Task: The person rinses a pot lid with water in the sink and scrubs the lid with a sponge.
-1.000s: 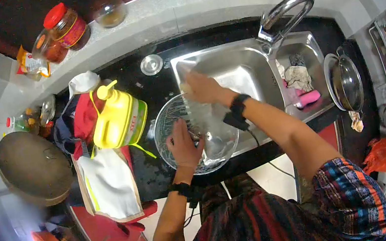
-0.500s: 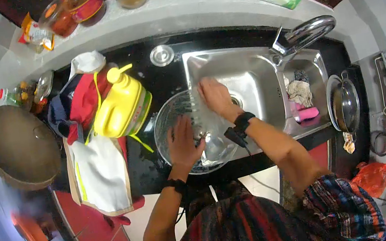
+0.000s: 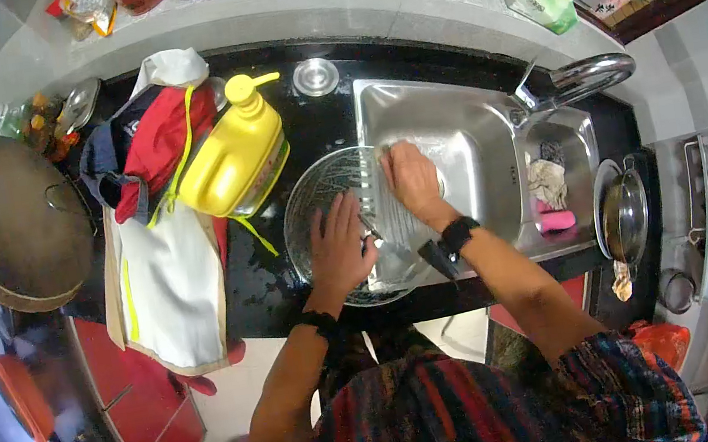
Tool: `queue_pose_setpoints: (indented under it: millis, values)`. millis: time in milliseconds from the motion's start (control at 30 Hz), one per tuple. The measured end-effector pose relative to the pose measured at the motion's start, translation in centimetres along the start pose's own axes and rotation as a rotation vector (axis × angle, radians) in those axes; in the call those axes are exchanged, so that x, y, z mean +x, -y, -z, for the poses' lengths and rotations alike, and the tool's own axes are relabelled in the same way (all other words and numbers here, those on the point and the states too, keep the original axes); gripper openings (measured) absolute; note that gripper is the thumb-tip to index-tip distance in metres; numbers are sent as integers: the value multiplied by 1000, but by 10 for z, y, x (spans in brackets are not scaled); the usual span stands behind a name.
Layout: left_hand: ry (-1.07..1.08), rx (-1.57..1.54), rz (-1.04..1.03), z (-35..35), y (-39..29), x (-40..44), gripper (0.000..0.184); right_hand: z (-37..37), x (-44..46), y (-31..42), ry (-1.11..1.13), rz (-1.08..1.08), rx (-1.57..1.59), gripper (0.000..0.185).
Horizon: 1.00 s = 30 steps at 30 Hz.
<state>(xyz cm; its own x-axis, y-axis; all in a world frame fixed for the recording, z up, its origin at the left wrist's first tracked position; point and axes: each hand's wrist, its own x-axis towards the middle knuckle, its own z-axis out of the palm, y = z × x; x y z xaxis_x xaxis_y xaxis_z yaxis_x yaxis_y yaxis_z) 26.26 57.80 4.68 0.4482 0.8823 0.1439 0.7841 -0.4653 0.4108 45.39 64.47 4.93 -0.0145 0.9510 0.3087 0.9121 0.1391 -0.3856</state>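
Observation:
A large clear round glass piece (image 3: 322,189), a bowl or a lid, rests partly on the black counter and partly over the left edge of the steel sink (image 3: 477,157). Over its middle my left hand (image 3: 339,246) lies with fingers stretched out, its thumb beside a small shiny metal part (image 3: 371,228). My right hand (image 3: 412,180) is at the upper right of the glass, above the sink's left side, its fingers curled together. Whatever they hold is hidden.
Left of the glass stand a yellow pump bottle (image 3: 239,156), a white cloth (image 3: 167,285) and a large brown pan (image 3: 20,220). A small metal disc (image 3: 315,77) lies behind. The faucet (image 3: 580,81), rags (image 3: 547,183) and stacked pans (image 3: 624,217) are at the right.
The view has shifted, so the counter items appear higher. My right hand has moved over the glass and sink edge. My left fingers have straightened since the earliest frame.

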Motion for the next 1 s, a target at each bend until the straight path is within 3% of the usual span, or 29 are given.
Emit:
queue_pose_setpoints:
  millis: [67,200,267,400,500,667,767,867,967,1000]
  values:
    - [-1,-41,-5,-1,1,1,71,17,-35,12,130,-14,-103,21]
    - [39,-113,13,3,-1,1,69,34,-105,19,106,136,36,19]
    - [31,-113,4,3,0,0,69,27,-91,10,192,213,57,20]
    - [19,-25,-16,3,-2,-2,64,-12,10,-9,32,94,-67,18]
    - [2,-13,-35,4,-2,-1,64,-6,0,-3,44,63,-29,17]
    - [14,-60,-6,6,-3,1,63,35,-117,17,165,96,119,22]
    - [34,-45,1,6,-1,0,64,12,-78,8,123,245,147,21]
    - [28,-26,2,2,-1,-2,63,-11,4,18,83,235,89,18]
    - [-2,-50,-7,0,1,-4,62,-9,7,24,68,218,106,17]
    - [-6,-48,-18,0,1,-3,62,0,-15,20,164,185,54,19]
